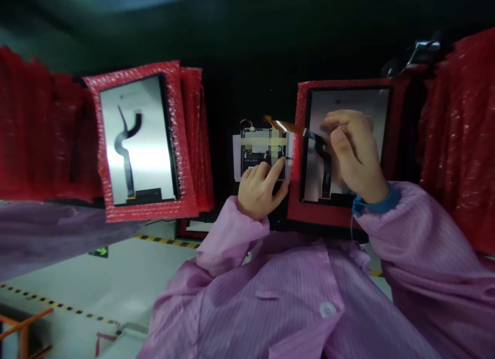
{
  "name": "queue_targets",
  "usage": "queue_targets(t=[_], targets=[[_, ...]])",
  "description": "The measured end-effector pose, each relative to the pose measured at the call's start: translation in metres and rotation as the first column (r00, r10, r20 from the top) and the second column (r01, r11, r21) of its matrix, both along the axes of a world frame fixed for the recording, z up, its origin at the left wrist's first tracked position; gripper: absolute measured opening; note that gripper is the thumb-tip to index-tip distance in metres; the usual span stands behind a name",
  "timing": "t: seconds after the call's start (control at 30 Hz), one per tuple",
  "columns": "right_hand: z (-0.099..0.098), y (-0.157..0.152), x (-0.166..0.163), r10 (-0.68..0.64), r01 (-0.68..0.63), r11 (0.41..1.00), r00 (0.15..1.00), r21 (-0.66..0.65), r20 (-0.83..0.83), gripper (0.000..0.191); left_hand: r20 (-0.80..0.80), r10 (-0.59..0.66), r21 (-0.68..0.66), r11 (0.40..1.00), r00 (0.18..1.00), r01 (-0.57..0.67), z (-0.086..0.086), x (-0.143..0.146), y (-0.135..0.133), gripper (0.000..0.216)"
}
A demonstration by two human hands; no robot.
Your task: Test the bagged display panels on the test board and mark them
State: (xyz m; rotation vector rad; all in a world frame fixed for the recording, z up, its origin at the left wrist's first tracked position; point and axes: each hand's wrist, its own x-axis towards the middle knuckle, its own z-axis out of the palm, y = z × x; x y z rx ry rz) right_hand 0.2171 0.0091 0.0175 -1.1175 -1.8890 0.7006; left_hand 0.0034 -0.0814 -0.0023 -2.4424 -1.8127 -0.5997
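Observation:
My left hand [261,190] rests on the lower edge of a small circuit board [257,155], index finger stretched onto it and thumb apart, holding nothing. Yellowish tape crosses the board, and thin wires rise at its top left. To the right lies a display panel [350,98] with a silvery back, on red bubble wrap. Its black flex cable [326,168] meets an orange flex strip [288,126] that reaches over to the board. Over the panel is my right hand [358,155], thumb and fingers apart and nothing visible between them. A blue band circles that wrist.
At left a second display panel [141,152] lies on a stack of red bubble-wrap sleeves [193,142]. More red sleeves stand at the far left [46,132] and far right [462,142]. A purple sleeve [58,235] of another person shows at lower left.

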Motion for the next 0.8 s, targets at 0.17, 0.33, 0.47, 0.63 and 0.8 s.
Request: queue_targets(t=[0.17, 0.33, 0.47, 0.63, 0.8], targets=[[-0.001, 0.000, 0.004, -0.083, 0.083, 0.996, 0.996, 0.011, -0.017, 0.028, -0.117, 0.011, -0.003, 1.000, 0.993, -0.012, -0.008, 0.003, -0.001, 0.045], [-0.001, 0.005, 0.006, -0.100, 0.103, 0.993, 0.994, 0.053, -0.052, 0.028, -0.107, 0.030, -0.039, 0.999, 0.994, -0.034, -0.009, 0.004, -0.002, 0.048], [0.010, -0.006, 0.017, -0.199, 0.197, 0.977, 0.980, 0.080, 0.020, 0.028, -0.071, 0.034, -0.064, 0.997, 0.997, -0.039, -0.011, 0.000, -0.005, 0.047], [0.018, -0.063, 0.041, -0.338, 0.357, 0.934, 0.857, 0.024, 0.388, 0.032, 0.246, -0.043, 0.023, 0.999, 0.968, 0.039, -0.001, 0.014, -0.015, 0.040], [-0.005, -0.099, 0.044, -0.405, 0.455, 0.890, 0.813, -0.022, 0.419, 0.047, 0.251, -0.088, -0.080, 0.991, 0.964, 0.111, 0.003, 0.047, -0.028, 0.048]])
